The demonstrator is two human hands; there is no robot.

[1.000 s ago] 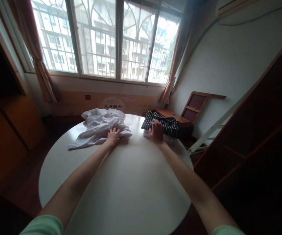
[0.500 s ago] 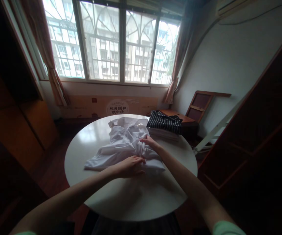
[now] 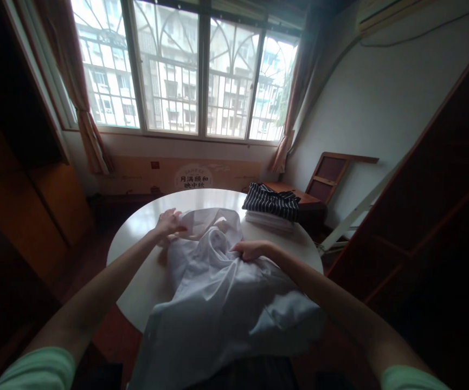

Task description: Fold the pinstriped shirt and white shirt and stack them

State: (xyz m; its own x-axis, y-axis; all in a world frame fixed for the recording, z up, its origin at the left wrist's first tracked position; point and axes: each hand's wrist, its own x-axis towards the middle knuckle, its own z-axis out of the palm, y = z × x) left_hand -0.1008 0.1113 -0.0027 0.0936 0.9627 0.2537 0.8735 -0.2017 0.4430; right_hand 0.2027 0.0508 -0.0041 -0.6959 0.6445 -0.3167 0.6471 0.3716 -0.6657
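Below frame edge, shirt hem.

The one camera sits on the person's head, looking forward and down, close above the fingers

The white shirt no longer lies bunched at the far side of the desk, where it sat a second ago; it now spreads toward the person, and its lower part hangs over the near edge of the desk. The left hand has moved from the near edge of the cloth, where it was half a second ago, to the far end at the collar. The right hand, which rested on the striped garment a second ago, now has its grip closed on a fold at the middle of the shirt.
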